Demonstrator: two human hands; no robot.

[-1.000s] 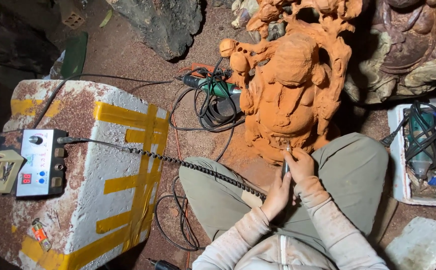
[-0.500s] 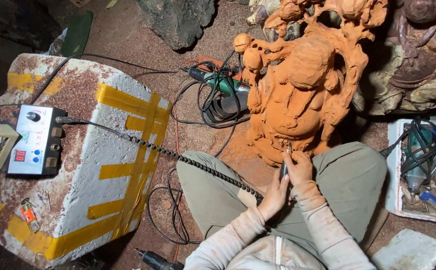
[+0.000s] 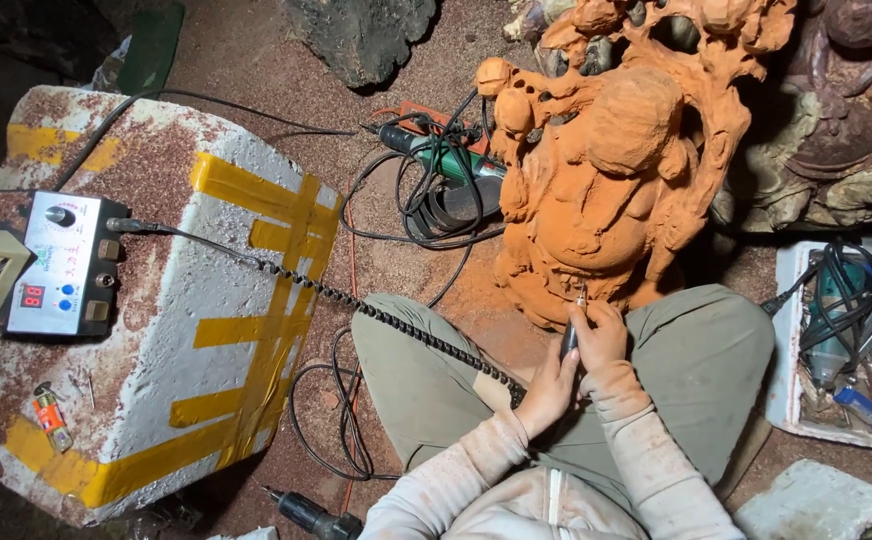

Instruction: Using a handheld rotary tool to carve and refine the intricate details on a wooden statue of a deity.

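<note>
Carving is the step going on here, I think. The small pen-shaped tool point(image 3: 570, 335) has its tip touching the low front of the orange wood statue point(image 3: 606, 190), which stands on the dusty floor right in front of the person's knees. The right hand point(image 3: 601, 335) is wrapped around the tool near its tip. The left hand point(image 3: 548, 390) is curled around the back of the tool, where the coiled black cord point(image 3: 356, 300) comes out. Both hands are closed tight on it.

The cord runs off to the left, up onto a big white block point(image 3: 186, 330) with yellow tape, and into a grey control box point(image 3: 61, 265) with a knob and buttons. Behind the statue lies a green power tool point(image 3: 436, 155) in a tangle of black wires. On the right sits a white tray point(image 3: 791, 395) full of tools.

The next bit looks like it needs slow, tiny strokes and steady hands, so the tip does not slip and dig too deep.
</note>
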